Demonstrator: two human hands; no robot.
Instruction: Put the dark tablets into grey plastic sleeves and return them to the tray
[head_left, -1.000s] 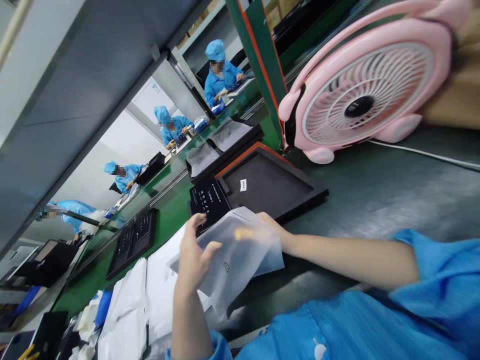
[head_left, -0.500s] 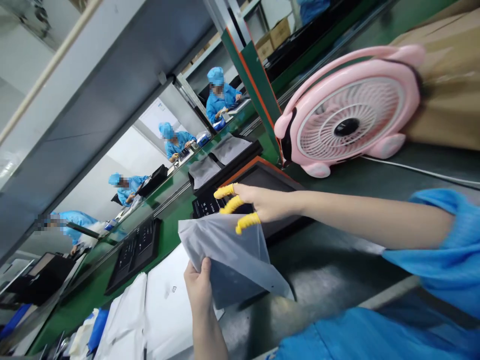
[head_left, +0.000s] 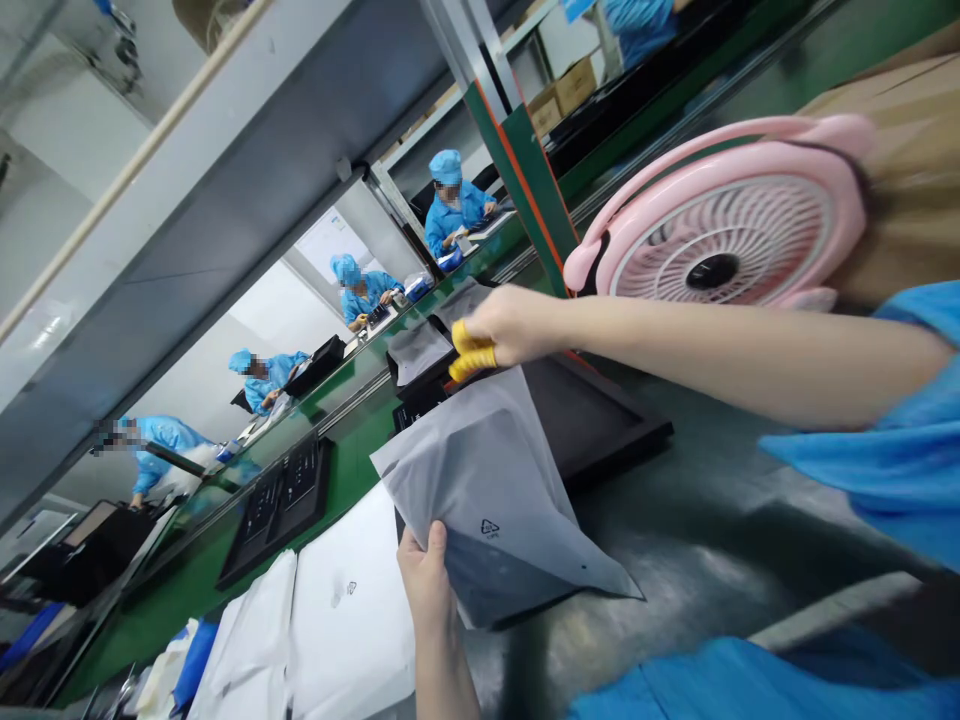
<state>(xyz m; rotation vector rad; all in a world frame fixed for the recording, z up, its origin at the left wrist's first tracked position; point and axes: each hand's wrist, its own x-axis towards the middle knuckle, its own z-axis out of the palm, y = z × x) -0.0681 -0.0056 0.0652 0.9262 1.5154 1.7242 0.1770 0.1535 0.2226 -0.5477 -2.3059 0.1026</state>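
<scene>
My left hand [head_left: 427, 580] grips the left edge of a translucent plastic bag [head_left: 502, 470], thumb on top. The bag has a small printed recycling mark, and something dark and flat shows through it. Yellow finger cots cover fingertips of my right hand [head_left: 495, 335], which is closed in a pinch at the bag's upper edge. Whatever is between those fingertips is too blurred to make out. Behind the bag lies a black tray [head_left: 600, 415]. White bags [head_left: 349, 610] lie flat to the left of my left hand.
A pink fan [head_left: 720, 230] stands behind my right forearm, beside a brown cardboard box [head_left: 915, 170]. A black tray with dark devices [head_left: 274, 490] sits on the green bench at left. A metal post [head_left: 525, 170] rises at the back. Several co-workers in blue are across the line.
My right hand has moved up and its spread fingers have closed together. The bag's upper part is raised and flatter, its printed mark now showing. My left hand still holds its edge.
</scene>
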